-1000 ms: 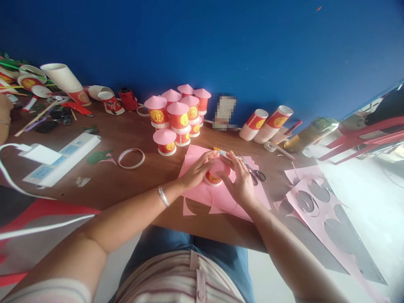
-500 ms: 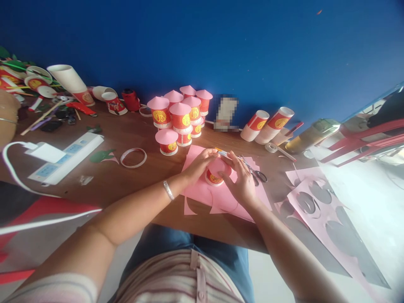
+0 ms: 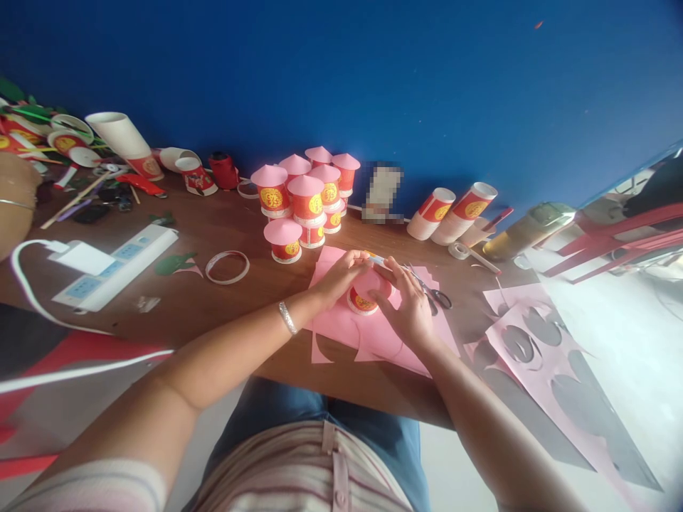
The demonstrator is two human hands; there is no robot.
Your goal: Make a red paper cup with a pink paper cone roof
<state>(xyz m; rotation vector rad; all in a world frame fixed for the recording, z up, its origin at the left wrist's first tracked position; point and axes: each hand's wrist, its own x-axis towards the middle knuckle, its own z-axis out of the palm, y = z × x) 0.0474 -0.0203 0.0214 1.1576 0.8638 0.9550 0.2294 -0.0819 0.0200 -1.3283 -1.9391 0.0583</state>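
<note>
A small red paper cup (image 3: 363, 301) with a yellow emblem stands upside down on a pink paper sheet (image 3: 341, 327). A pink paper cone (image 3: 372, 281) sits on top of it. My left hand (image 3: 336, 279) curls round the cone's left side, and my right hand (image 3: 408, 302) presses against its right side. Both hands have their fingers closed on the cone and cup. A pen (image 3: 374, 257) with a yellow end lies just behind my fingertips.
Several finished cups with pink cone tops (image 3: 304, 195) stand behind. Scissors (image 3: 433, 291) lie right of my hands, a tape ring (image 3: 228, 267) and a white power strip (image 3: 114, 264) to the left. Pink sheets with cut-out holes (image 3: 538, 348) hang off the right edge.
My hands stay on the cone and cup with only slight finger shifts. The camera has tilted a little, moving the whole scene slightly.
</note>
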